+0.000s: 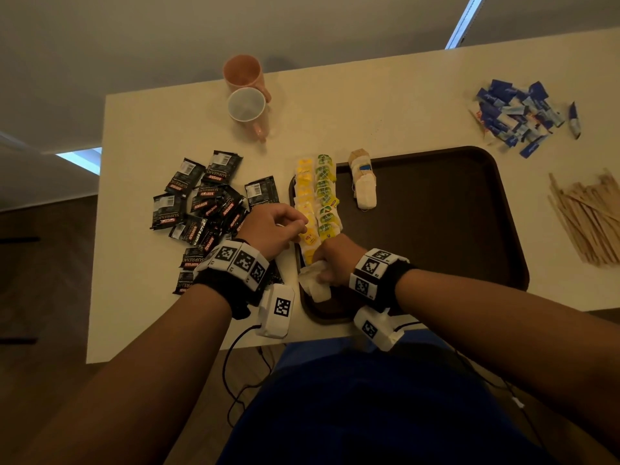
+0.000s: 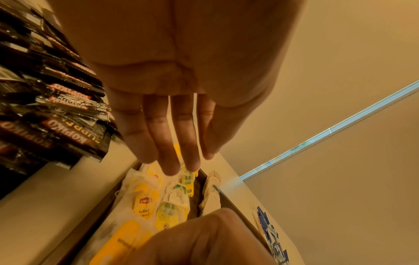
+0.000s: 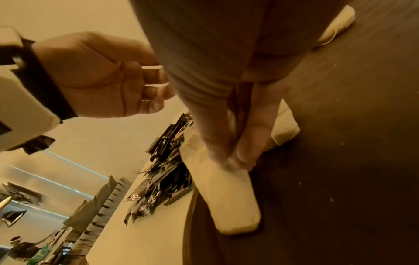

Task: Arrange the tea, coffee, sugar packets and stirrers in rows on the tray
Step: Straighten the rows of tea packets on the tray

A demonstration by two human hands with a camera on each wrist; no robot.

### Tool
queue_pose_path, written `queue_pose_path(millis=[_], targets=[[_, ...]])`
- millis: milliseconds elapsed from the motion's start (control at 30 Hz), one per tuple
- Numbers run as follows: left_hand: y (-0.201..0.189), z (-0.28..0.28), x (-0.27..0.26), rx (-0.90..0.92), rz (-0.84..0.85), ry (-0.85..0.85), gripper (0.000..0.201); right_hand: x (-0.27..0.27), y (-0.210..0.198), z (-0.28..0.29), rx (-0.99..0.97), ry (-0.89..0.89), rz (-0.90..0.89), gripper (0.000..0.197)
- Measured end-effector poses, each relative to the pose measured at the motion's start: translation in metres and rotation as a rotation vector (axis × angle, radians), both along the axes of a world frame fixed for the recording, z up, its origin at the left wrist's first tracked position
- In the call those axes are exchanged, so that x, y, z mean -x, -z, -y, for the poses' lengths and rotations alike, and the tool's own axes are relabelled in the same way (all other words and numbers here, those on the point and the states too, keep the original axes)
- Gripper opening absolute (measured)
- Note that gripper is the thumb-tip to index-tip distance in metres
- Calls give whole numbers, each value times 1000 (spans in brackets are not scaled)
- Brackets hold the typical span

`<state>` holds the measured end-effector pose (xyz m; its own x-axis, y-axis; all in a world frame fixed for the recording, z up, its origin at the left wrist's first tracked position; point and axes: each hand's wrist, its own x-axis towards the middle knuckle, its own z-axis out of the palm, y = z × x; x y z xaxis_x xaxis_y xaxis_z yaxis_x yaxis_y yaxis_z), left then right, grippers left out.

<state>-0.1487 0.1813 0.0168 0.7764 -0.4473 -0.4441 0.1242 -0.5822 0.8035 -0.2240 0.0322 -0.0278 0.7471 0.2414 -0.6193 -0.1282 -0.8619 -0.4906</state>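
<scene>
Pinched between thumb and fingertips, a white tea bag (image 3: pixel 235 202) hangs from my right hand (image 1: pixel 333 260) and its lower end meets the near-left corner of the dark tray (image 1: pixel 436 236). More white tea-bag paper sits bunched just under those fingers (image 3: pixel 247 148).

Just left of that grip, my left hand (image 1: pixel 271 233) hovers over the tray's left edge. Its fingers (image 2: pixel 163 143) curl loosely in the head view and reach out fairly straight in the left wrist view; they hold nothing that I can see.

Straight beyond both hands, a row of yellow-tagged tea bags (image 1: pixel 307 199) runs away from me along the tray's left rim. A row of green-tagged tea bags (image 1: pixel 327 193) lies right beside it, touching it along the length. Farther to the right, apart from those rows, a short line of plain beige tea bags (image 1: pixel 364 182) lies on the tray near its far edge.

Left of my left hand, off the tray, black coffee sachets (image 1: pixel 208 203) lie heaped on the white table (image 1: pixel 141 297). Beyond them stand two pinkish mugs (image 1: pixel 246 95), touching each other. Far to the right of my grip, wooden stirrers (image 1: pixel 590 216) sit in a loose pile on the table past the tray's right rim. Blue and white sugar packets (image 1: pixel 520 115) lie scattered beyond them.
</scene>
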Motion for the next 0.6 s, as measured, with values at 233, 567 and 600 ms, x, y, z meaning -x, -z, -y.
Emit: queue_pose_path(millis=[233,567,600], targets=[[0,2,-2,2,-12,7,16,-3,-10,16,-84,87,119,28],[0,6,-8,-1,-9,-4,11,-51,-10,106,159,579,298,29],[0,7,-8,-3,-9,-6,11,-56,-6,112,192,564,268,33]])
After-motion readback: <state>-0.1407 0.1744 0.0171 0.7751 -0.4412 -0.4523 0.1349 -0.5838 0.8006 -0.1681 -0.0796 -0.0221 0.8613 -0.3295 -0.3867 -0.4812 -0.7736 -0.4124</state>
